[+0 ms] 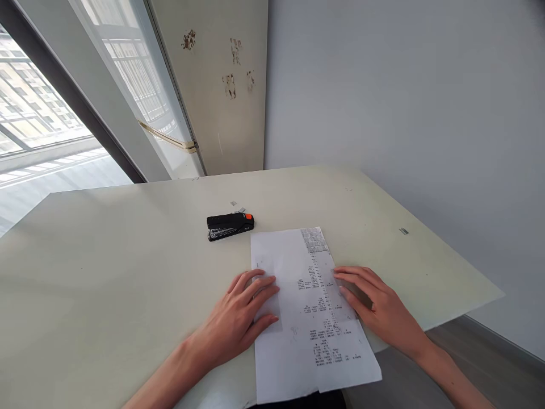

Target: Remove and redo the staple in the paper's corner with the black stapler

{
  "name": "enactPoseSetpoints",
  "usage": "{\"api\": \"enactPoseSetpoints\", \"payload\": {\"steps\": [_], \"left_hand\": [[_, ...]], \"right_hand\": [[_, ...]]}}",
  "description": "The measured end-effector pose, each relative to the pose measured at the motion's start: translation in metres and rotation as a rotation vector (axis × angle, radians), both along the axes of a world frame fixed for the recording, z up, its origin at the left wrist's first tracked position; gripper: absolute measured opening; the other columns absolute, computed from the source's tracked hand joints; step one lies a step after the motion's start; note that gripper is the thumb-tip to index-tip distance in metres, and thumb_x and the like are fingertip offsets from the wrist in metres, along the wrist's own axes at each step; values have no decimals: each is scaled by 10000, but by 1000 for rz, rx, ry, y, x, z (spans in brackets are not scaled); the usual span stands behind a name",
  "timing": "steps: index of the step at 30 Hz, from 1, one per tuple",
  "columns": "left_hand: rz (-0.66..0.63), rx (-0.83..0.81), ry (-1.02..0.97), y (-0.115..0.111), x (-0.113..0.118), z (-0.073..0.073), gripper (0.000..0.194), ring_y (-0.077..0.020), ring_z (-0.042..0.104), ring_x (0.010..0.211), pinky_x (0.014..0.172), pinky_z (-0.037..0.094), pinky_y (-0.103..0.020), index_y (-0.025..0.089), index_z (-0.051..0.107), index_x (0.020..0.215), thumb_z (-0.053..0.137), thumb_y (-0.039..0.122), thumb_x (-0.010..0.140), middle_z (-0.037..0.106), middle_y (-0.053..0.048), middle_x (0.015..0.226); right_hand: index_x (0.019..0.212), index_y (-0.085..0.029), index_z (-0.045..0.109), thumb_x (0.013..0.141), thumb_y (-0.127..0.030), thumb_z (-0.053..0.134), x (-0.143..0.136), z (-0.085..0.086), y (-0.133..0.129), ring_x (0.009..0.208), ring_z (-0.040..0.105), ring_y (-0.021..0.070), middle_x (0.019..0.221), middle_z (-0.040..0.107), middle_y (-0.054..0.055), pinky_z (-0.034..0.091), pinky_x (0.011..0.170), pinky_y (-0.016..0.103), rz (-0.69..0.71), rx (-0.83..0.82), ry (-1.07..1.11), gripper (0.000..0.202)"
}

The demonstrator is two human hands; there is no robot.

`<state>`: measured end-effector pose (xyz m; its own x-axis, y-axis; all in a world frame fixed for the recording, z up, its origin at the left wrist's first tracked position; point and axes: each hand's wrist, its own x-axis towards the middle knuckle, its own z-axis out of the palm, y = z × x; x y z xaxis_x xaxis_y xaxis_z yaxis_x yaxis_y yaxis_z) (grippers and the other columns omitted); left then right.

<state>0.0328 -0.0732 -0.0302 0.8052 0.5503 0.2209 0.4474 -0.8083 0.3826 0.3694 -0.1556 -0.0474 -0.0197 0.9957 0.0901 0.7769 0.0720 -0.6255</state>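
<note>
Printed sheets of paper [298, 307] lie on the table in front of me, their lower end reaching past the near edge. My left hand [247, 309] rests on the left side of the paper, fingers spread and pointing right. At the right edge of the paper, my right hand [374, 307] touches it with its fingertips, fingers extended and slightly apart. A black stapler [230, 225] with an orange patch lies just beyond the paper's upper left corner, touched by neither hand.
The pale table [128, 255] has small staple strips behind the stapler, and another staple strip [403, 231] lies near its right edge. A grey wall [404, 85] stands at the right, a cabinet-like white panel [225, 125] behind, and a window at the far left.
</note>
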Motion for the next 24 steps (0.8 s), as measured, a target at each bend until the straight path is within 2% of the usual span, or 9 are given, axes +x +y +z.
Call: {"api": "enactPoseSetpoints", "payload": {"steps": [5, 8, 11, 15, 19, 22, 24], "left_hand": [[16, -24, -4, -12, -11, 3, 376, -319, 501, 1383, 1115, 526, -506, 244, 573, 1435, 549, 341, 1072, 626, -99, 1412], [71, -49, -28, -15, -23, 3, 339, -315, 524, 1346, 1084, 542, -472, 258, 596, 1394, 557, 328, 1065, 636, -105, 1364], [128, -60, -48, -14, -33, 3, 326, -315, 505, 1378, 1098, 529, -467, 267, 593, 1379, 561, 321, 1059, 608, -102, 1420], [159, -29, -4, -9, -48, 1, 401, -328, 418, 1486, 1181, 457, -521, 286, 550, 1446, 581, 355, 1052, 526, -68, 1567], [221, 1, 72, -4, -72, 0, 481, -336, 352, 1543, 1209, 416, -562, 307, 484, 1524, 572, 389, 1058, 437, -47, 1654], [245, 10, 95, -4, -90, -1, 500, -333, 341, 1554, 1213, 409, -567, 315, 465, 1538, 571, 392, 1056, 431, -38, 1661], [272, 18, 90, -5, -97, -2, 498, -330, 349, 1553, 1217, 401, -571, 319, 465, 1539, 567, 385, 1056, 442, -33, 1656]], "right_hand": [[1333, -379, 658, 1066, -411, 515, -2, -7, 4, 1374, 564, 278, 1462, 632, 26, 594, 1046, 512, 67, 55, -11, 304], [1338, -387, 661, 1046, -383, 563, -14, -8, 6, 1383, 560, 284, 1473, 631, 14, 554, 1093, 532, 158, 98, -52, 307], [1382, -386, 641, 1034, -363, 590, -38, -5, 7, 1384, 560, 285, 1498, 619, 14, 546, 1097, 524, 263, 116, -78, 352], [1418, -342, 622, 1037, -344, 589, -80, 2, 10, 1400, 541, 300, 1548, 580, 45, 511, 1128, 543, 377, 114, -77, 383], [1446, -327, 588, 1042, -325, 580, -107, 6, 16, 1441, 495, 287, 1567, 557, 46, 471, 1169, 532, 480, 86, 14, 404], [1408, -323, 600, 1050, -306, 547, -112, 7, 27, 1392, 538, 266, 1519, 590, 47, 474, 1166, 508, 460, 55, 157, 363], [1341, -325, 635, 1050, -314, 528, -111, 7, 37, 1195, 654, 243, 1462, 626, 47, 566, 1039, 459, 389, 17, 251, 311]]}}
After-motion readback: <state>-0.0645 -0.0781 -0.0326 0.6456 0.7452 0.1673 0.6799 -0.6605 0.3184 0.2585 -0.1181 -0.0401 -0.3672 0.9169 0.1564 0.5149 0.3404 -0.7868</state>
